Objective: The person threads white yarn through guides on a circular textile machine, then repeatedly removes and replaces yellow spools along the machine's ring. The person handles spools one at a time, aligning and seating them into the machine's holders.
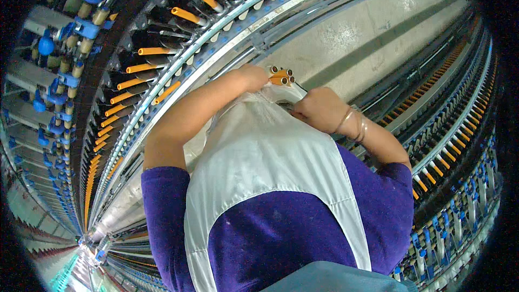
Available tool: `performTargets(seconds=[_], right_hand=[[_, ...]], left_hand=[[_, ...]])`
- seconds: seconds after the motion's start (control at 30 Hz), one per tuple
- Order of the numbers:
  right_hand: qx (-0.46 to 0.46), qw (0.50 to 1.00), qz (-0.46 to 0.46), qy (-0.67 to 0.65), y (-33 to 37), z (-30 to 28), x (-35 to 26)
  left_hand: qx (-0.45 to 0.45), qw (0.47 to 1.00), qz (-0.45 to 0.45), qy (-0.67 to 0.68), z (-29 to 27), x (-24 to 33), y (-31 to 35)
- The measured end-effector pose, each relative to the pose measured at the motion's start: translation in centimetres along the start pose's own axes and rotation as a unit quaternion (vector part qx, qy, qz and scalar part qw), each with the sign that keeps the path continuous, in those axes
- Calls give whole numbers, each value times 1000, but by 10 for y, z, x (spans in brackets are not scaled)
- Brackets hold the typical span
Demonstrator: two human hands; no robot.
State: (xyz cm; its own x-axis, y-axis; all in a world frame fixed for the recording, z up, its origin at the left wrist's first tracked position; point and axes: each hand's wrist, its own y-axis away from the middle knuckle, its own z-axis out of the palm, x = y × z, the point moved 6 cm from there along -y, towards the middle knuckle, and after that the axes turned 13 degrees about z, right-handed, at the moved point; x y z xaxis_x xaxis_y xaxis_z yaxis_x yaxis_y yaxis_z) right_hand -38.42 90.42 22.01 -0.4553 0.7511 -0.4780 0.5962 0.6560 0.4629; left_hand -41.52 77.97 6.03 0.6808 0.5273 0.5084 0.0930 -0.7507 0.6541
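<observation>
A small bundle of orange tubes (279, 80), dark-rimmed at their open ends, pokes up past the gathered top of my white apron (259, 146). Right up against the tubes is my left hand (253, 79), closed, its fingertips mostly hidden; it appears to grip the bundle. My right hand (321, 109) is curled into a closed grip at the apron's right side, a little nearer to me than the tubes. White cloth bunches between both hands, and the right fingers seem closed on it. Bangles circle my right wrist.
On the left a long spinning machine (178, 84) carries a row of upright orange tubes (186, 15) and blue fittings. A loose orange tube (167, 92) lies along its rail. A similar machine (448, 151) runs along the right. Between them stretches a pale floor (346, 38).
</observation>
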Motion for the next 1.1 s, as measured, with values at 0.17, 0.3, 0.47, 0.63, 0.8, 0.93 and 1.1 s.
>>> performTargets(seconds=[0.17, 0.3, 0.47, 0.63, 0.8, 0.93, 1.1], right_hand=[[-61, 996, 8, 65, -29, 27, -24], [-97, 992, -51, 57, -38, 38, -38], [7, 991, 12, 129, -50, 56, -61], [50, 995, -27, 84, -28, 51, -77], [102, 989, -50, -90, -39, -5, -68], [259, 945, -176, -97, -90, -14, -78], [-34, 978, -199, -50, -125, 90, -97]], left_hand=[[76, 990, 31, 114, -3, 27, 59], [220, 951, 111, 187, 10, 38, 72], [313, 886, 66, 336, 34, 33, 68], [241, 951, -82, 177, 66, 31, 106], [307, 931, 14, 197, 81, 36, 111], [408, 868, 86, 271, 97, 25, 119], [642, 554, -179, 500, 211, -49, 208]])
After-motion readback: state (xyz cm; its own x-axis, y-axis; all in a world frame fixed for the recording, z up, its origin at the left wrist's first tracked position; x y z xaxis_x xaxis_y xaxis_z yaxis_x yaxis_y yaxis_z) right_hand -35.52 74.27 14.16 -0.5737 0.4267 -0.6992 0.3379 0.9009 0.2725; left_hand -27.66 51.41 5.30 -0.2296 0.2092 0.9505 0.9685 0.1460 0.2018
